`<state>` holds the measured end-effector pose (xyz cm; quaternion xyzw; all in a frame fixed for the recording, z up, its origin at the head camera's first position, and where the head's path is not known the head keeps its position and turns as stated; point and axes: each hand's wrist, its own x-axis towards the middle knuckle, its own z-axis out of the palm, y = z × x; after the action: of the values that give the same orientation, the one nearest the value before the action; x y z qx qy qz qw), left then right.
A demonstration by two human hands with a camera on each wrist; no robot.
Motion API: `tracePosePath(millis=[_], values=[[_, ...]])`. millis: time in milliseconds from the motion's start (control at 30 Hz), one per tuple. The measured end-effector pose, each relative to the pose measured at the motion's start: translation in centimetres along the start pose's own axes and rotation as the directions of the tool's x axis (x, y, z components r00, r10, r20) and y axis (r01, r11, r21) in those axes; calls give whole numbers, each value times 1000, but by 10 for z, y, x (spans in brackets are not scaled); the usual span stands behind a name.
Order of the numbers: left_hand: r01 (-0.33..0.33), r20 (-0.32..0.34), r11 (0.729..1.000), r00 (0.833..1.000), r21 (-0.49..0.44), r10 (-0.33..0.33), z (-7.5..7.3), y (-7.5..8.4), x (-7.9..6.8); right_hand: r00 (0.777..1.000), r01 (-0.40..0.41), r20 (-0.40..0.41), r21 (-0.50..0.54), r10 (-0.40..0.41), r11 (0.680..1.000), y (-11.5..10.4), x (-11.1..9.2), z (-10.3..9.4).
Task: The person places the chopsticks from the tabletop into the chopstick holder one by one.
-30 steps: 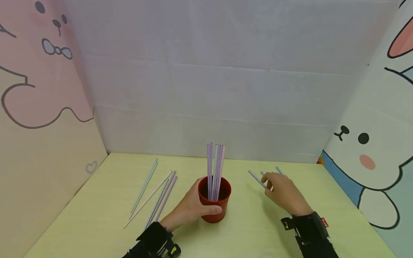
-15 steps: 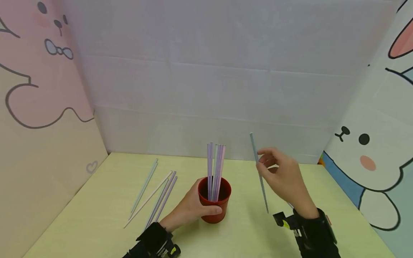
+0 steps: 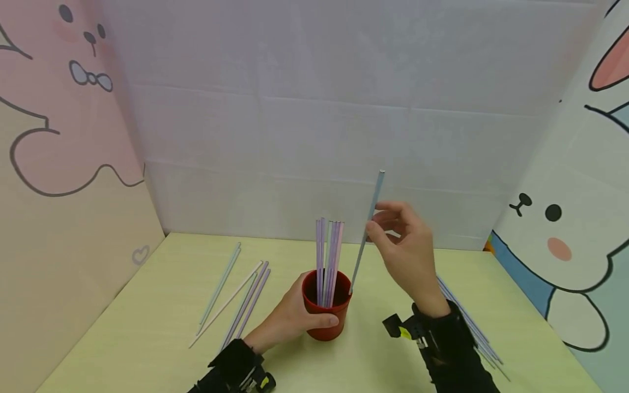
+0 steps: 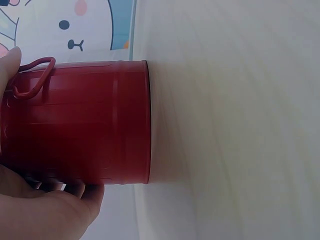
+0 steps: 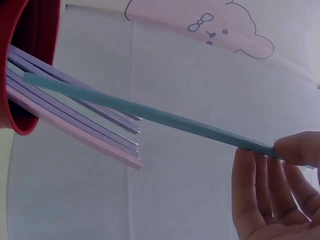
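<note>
My left hand (image 3: pixel 290 316) grips a red metal cup (image 3: pixel 330 327) from its left side, thumb across the front; the cup stands upright on the table. A small wire loop handle (image 4: pixel 37 80) shows on the cup in the left wrist view. Several straws (image 3: pixel 328 256) in purple, pale green and pink stand inside it. Above and to the cup's right, my right hand (image 3: pixel 405 245) pinches a thin blue straw (image 3: pixel 368 224) between thumb and fingers. The straw slants down to the left, its lower end right at the cup's right rim.
Several loose straws (image 3: pixel 216 292) in green, white and purple lie left of the cup on the pale yellow table (image 3: pixel 383 360). More blue-grey straws (image 3: pixel 464 314) lie at the right, partly behind my right forearm. A white backdrop (image 3: pixel 314 142) and cartoon-printed side panels enclose the table.
My right hand has lifted the blue straw off the right-hand pile, turned it near upright and carried it left to the cup. My left hand stays on the cup.
</note>
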<state>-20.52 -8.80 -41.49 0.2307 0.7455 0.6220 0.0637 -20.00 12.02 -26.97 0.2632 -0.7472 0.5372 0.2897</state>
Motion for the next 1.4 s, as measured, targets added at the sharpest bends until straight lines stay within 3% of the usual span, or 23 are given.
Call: tracePosePath(millis=[133, 400, 700, 1000, 1233, 1400], values=[[2, -3, 1000, 1000, -11, -2, 0, -1, 0, 999, -28, 35, 26, 27, 999, 13, -4, 13], [14, -13, 1000, 1000, 3, -14, -1, -1, 1, 994, -99, 40, -36, 100, 994, 39, -18, 29], [21, -13, 1000, 1000, -4, -21, -1, 2, 1, 984, -173, 37, -43, 175, 984, 53, -28, 39], [4, -2, 1000, 1000, -21, -4, -2, -3, 1, 979, -200, 37, -43, 202, 979, 68, -36, 46], [3, -3, 1000, 1000, -18, -3, -1, -2, 1, 976, -213, 31, -60, 215, 975, 113, -46, 54], [-7, -2, 1000, 1000, -25, 6, -1, -5, 2, 977, -204, 34, -95, 208, 974, 119, -50, 56]])
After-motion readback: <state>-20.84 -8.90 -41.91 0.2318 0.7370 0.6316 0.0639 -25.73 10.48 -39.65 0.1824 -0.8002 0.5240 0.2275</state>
